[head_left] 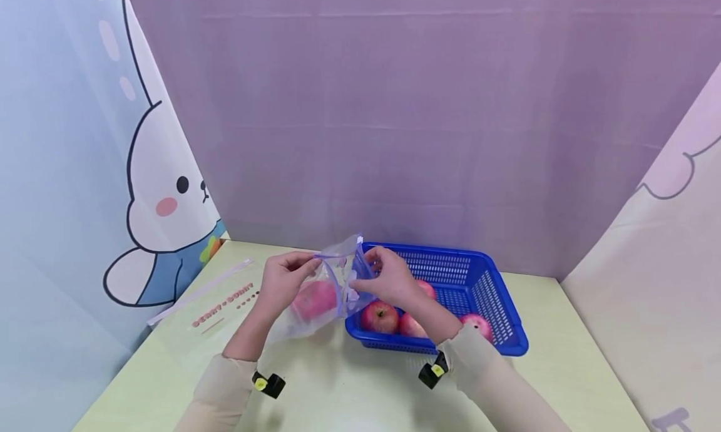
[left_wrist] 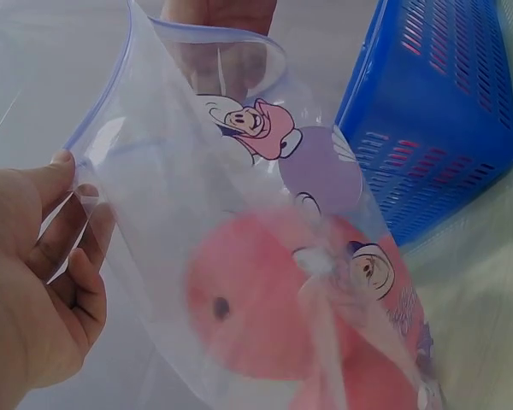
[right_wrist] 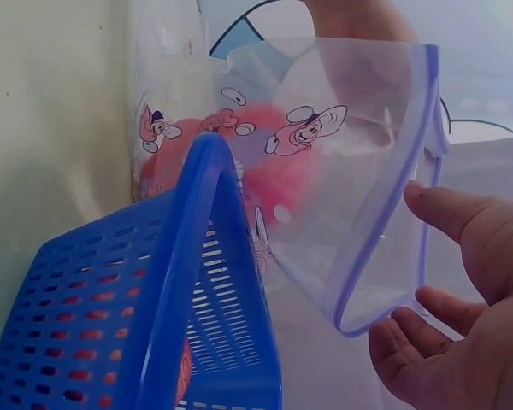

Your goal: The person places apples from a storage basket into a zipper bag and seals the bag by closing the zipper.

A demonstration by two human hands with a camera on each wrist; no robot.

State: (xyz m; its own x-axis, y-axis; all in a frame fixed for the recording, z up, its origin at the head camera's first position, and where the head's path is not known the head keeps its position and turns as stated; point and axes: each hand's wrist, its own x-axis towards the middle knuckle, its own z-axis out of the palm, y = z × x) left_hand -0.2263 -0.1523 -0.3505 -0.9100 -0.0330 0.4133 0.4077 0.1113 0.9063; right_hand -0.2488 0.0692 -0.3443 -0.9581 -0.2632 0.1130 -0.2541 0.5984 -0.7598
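A clear zip bag (head_left: 347, 300) with a purple zip edge and cartoon prints stands with its mouth spread. My left hand (head_left: 284, 285) pinches the left side of that edge between thumb and fingers. At the other side is my right hand (head_left: 391, 278), thumb and fingers apart and fingertips right at the zip edge (right_wrist: 385, 209). Red apples (left_wrist: 248, 299) lie low inside the bag, blurred by the plastic. Just right of the bag is a blue basket (head_left: 509, 313) with several apples (head_left: 380, 317) in it; my right forearm passes over its front.
Another clear zip bag (head_left: 225, 307) with red lettering lies flat at the left of the pale table (head_left: 338, 401). A purple cloth (head_left: 394, 106) hangs behind, and a rabbit-print curtain (head_left: 163, 175) borders the left side.
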